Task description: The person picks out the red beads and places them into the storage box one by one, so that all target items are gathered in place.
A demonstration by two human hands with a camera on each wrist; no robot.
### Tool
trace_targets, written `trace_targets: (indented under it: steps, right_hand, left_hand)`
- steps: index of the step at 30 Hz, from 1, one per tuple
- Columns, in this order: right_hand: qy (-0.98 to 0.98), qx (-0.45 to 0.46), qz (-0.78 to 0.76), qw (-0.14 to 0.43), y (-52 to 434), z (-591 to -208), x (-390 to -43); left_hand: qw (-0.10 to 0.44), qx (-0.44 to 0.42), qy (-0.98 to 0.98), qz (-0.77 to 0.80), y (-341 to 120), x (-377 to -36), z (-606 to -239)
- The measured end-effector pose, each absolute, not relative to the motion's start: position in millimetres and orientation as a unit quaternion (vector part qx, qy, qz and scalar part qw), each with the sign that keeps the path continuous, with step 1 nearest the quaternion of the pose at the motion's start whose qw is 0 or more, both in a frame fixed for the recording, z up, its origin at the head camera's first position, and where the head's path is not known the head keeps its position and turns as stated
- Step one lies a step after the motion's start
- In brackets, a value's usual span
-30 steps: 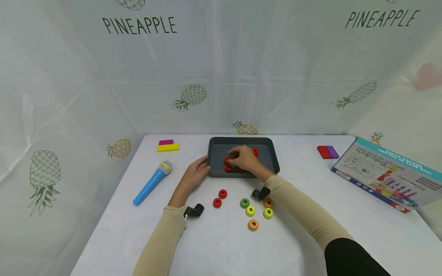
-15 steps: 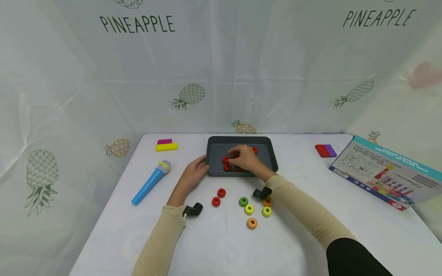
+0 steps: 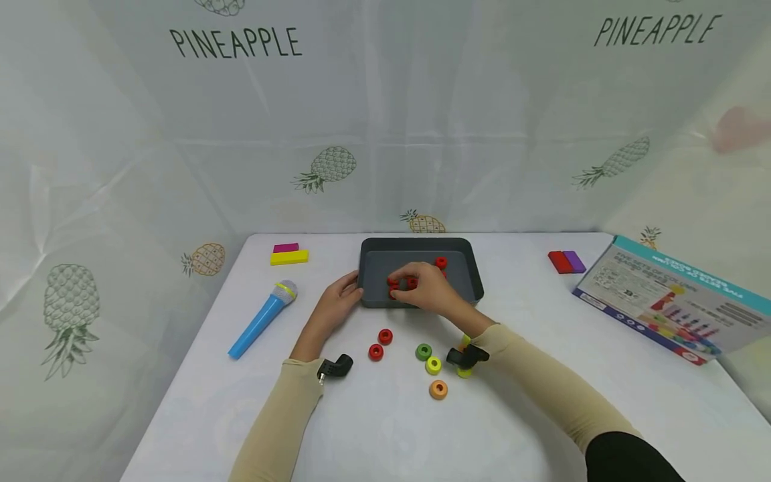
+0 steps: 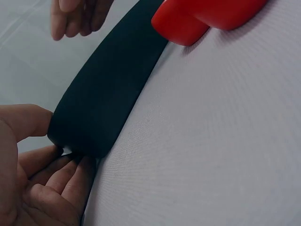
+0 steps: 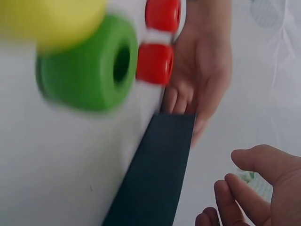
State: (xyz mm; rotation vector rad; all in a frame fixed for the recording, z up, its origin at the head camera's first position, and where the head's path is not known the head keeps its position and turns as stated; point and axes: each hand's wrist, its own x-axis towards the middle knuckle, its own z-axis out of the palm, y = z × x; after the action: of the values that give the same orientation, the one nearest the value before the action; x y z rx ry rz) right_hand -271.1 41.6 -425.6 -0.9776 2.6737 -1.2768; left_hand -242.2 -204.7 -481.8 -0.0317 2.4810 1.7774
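Note:
A dark grey tray (image 3: 462,271) stands at the back middle of the table, with several red rings (image 3: 441,262) in it. My left hand (image 3: 332,308) grips its near left corner; the left wrist view shows the thumb on the rim and curled fingers beneath. Over the tray is my right hand (image 3: 432,289), close above red rings and partly hiding them. Thumb and fingers of this hand (image 5: 258,188) are apart in the right wrist view, with nothing visible between them. Two red rings (image 3: 385,337) lie on the table in front of the tray.
Green (image 3: 423,352), yellow (image 3: 433,365) and orange (image 3: 438,390) rings lie near the right wrist, which partly covers others. A blue toy microphone (image 3: 262,320) and a yellow block (image 3: 289,257) are at left. At right are a red block (image 3: 560,262) and a printed box (image 3: 668,301).
My right hand has shifted slightly toward me within the tray, its wrist moving right, uncovering some red rings. The left hand stays at the tray corner. The head view has drifted slightly.

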Motion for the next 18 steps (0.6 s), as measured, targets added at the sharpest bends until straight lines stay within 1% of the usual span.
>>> trace_targets:
  steps: [5, 13, 18]
  right_hand:
    - [0.843, -0.327, -0.426, 0.037, 40.6, -427.8, -253.9]
    - [0.834, -0.313, -0.449, 0.075, 41.6, -431.4, -225.9]
    - [0.849, -0.297, -0.430, 0.080, 40.7, -436.8, -212.6]
  left_hand:
    - [0.046, -0.014, 0.810, 0.584, -205.3, -242.9, -481.7]
    - [0.048, -0.010, 0.810, 0.585, -205.5, -243.5, -484.1]
    - [0.050, -0.009, 0.810, 0.584, -206.6, -243.7, -484.3]
